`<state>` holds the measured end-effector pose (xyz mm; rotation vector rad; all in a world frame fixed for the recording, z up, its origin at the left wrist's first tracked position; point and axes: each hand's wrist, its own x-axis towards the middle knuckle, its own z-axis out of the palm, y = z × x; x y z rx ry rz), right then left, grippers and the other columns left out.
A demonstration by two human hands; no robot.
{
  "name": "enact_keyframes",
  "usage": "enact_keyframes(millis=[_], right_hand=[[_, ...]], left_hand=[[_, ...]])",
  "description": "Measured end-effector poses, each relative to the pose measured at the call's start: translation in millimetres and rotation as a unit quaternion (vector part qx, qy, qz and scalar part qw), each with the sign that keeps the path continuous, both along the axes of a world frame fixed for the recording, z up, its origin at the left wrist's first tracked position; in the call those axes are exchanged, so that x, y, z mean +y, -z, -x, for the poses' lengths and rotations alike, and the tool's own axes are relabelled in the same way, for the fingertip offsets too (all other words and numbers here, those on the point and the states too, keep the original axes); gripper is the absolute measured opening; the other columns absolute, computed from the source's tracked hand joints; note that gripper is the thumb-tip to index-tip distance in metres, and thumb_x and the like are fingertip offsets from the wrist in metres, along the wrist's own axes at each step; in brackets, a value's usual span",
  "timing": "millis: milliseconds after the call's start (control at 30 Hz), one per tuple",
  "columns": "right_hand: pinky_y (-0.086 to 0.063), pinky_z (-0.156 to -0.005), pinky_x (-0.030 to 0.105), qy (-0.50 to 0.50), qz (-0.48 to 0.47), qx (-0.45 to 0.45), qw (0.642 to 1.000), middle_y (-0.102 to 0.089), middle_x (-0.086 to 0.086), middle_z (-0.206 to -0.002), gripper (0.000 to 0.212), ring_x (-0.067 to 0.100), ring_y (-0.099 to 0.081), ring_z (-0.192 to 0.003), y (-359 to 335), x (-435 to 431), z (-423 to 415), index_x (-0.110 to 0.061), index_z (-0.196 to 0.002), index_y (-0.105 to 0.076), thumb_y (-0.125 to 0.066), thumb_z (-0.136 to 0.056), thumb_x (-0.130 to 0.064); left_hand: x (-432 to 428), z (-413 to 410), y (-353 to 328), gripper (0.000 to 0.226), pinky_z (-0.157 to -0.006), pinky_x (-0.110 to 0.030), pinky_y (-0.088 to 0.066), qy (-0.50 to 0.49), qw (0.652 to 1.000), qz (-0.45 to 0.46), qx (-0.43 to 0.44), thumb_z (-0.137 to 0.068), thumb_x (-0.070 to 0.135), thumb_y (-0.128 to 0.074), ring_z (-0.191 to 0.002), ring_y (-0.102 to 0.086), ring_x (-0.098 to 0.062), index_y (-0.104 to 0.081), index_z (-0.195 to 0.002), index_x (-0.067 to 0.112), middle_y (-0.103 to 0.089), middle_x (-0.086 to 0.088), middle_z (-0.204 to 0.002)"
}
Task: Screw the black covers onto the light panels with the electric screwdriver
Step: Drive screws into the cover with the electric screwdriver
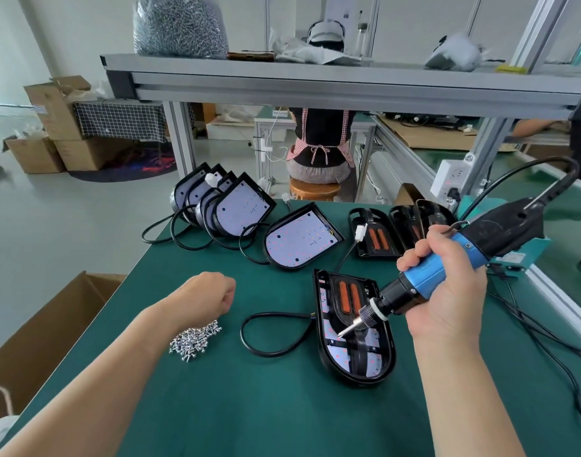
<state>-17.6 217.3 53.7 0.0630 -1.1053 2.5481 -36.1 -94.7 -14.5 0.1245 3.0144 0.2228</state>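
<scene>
A light panel (365,361) lies on the green table (249,407) with a black cover (348,296) with orange pads set in it. My right hand (447,291) grips the blue and black electric screwdriver (500,232); its bit tip hangs over the panel's left middle. My left hand (213,293) is curled in a fist just above a pile of screws (195,339); I see nothing in it. A bare panel (302,240) lies behind, a stack of panels (223,199) at the far left corner, spare covers (375,235) at the far right.
A black cable loop (272,334) lies left of the panel. A teal power unit (519,255) and cords sit at the right edge. An open cardboard box (52,324) stands left of the table. A metal shelf (315,80) runs overhead. A person (319,143) sits beyond.
</scene>
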Motion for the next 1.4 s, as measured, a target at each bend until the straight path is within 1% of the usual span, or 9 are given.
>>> enact_keyframes(millis=[67, 133, 300, 433, 600, 733, 967, 1233, 1400], right_hand=[[-0.046, -0.056, 0.023, 0.006, 0.015, -0.004, 1.0, -0.051, 0.0, -0.069, 0.01, 0.013, -0.048, -0.055, 0, -1, -1, -0.016, -0.081, -0.059, -0.065, -0.082, -0.007], [-0.046, -0.056, 0.023, 0.019, 0.035, -0.015, 0.999, -0.051, -0.001, -0.069, 0.013, 0.013, -0.048, -0.054, -1, -3, -2, -0.015, -0.082, -0.058, -0.064, -0.088, -0.005], [-0.046, -0.055, 0.024, 0.056, 0.096, -0.03, 0.993, -0.051, -0.001, -0.066, 0.011, 0.013, -0.048, -0.052, -12, -10, 0, -0.012, -0.087, -0.056, -0.061, -0.094, -0.005], [-0.045, -0.053, 0.023, 0.08, 0.131, -0.021, 0.988, -0.051, -0.001, -0.063, 0.014, 0.013, -0.048, -0.049, -26, -13, 0, -0.012, -0.084, -0.056, -0.06, -0.094, -0.004], [-0.045, -0.052, 0.022, 0.091, 0.124, -0.008, 0.988, -0.051, -0.001, -0.063, 0.015, 0.013, -0.048, -0.048, -32, -15, -5, -0.012, -0.084, -0.057, -0.059, -0.096, -0.002], [-0.046, -0.052, 0.022, 0.092, 0.106, -0.004, 0.99, -0.05, -0.001, -0.064, 0.015, 0.013, -0.048, -0.049, -31, -14, -8, -0.013, -0.084, -0.057, -0.058, -0.096, -0.003], [-0.045, -0.051, 0.023, 0.095, 0.1, -0.014, 0.99, -0.05, 0.0, -0.063, 0.018, 0.013, -0.046, -0.049, -33, -14, -7, -0.014, -0.081, -0.057, -0.06, -0.093, -0.001], [-0.044, -0.051, 0.024, 0.12, 0.093, -0.034, 0.988, -0.051, 0.001, -0.063, 0.019, 0.015, -0.045, -0.046, -32, -15, -4, -0.013, -0.081, -0.057, -0.061, -0.091, 0.003], [-0.044, -0.049, 0.024, 0.153, 0.115, -0.09, 0.977, -0.053, -0.003, -0.055, 0.018, 0.013, -0.047, -0.043, -30, -13, 8, -0.011, -0.082, -0.053, -0.064, -0.092, -0.001]], left_hand=[[8, -8, -5, 0.014, -0.06, -0.023, -0.042, -0.039, 0.99, -0.125, 0.051, -0.087, 0.007, -0.057, -0.07, -0.053, -0.016, -0.058, -0.079, 0.019, -0.061, 0.006, -0.076], [25, -19, -15, 0.014, -0.059, -0.021, -0.044, -0.089, 0.937, -0.334, 0.058, -0.089, 0.005, -0.061, -0.065, -0.054, -0.012, -0.067, -0.086, 0.018, -0.066, 0.003, -0.073], [87, -51, -35, 0.003, -0.054, -0.014, -0.051, -0.146, 0.648, -0.744, -0.072, -0.085, -0.001, -0.067, -0.058, -0.059, -0.008, -0.07, -0.086, 0.0, -0.068, -0.008, -0.072], [122, -67, -33, 0.008, -0.046, -0.013, -0.05, -0.199, 0.479, -0.843, -0.144, -0.069, 0.003, -0.07, -0.051, -0.059, -0.009, -0.068, -0.077, 0.002, -0.064, -0.01, -0.068], [136, -74, -30, 0.007, -0.05, -0.016, -0.054, -0.215, 0.385, -0.874, -0.202, -0.07, -0.004, -0.067, -0.058, -0.063, -0.015, -0.074, -0.072, -0.003, -0.065, -0.017, -0.076], [136, -73, -31, 0.008, -0.051, -0.018, -0.055, -0.221, 0.351, -0.885, -0.211, -0.066, -0.005, -0.07, -0.062, -0.063, -0.017, -0.073, -0.073, -0.005, -0.065, -0.019, -0.08], [140, -72, -30, 0.012, -0.052, -0.019, -0.056, -0.218, 0.356, -0.886, -0.201, -0.06, -0.005, -0.073, -0.063, -0.064, -0.018, -0.073, -0.072, -0.004, -0.065, -0.018, -0.079], [150, -70, -20, 0.005, -0.059, -0.017, -0.056, -0.193, 0.407, -0.886, -0.113, -0.069, -0.003, -0.069, -0.063, -0.064, -0.014, -0.071, -0.07, 0.002, -0.067, -0.014, -0.078], [159, -72, -13, 0.008, -0.065, -0.019, -0.055, -0.147, 0.498, -0.855, 0.013, -0.072, 0.005, -0.071, -0.067, -0.064, -0.014, -0.072, -0.069, 0.012, -0.066, -0.012, -0.076]])
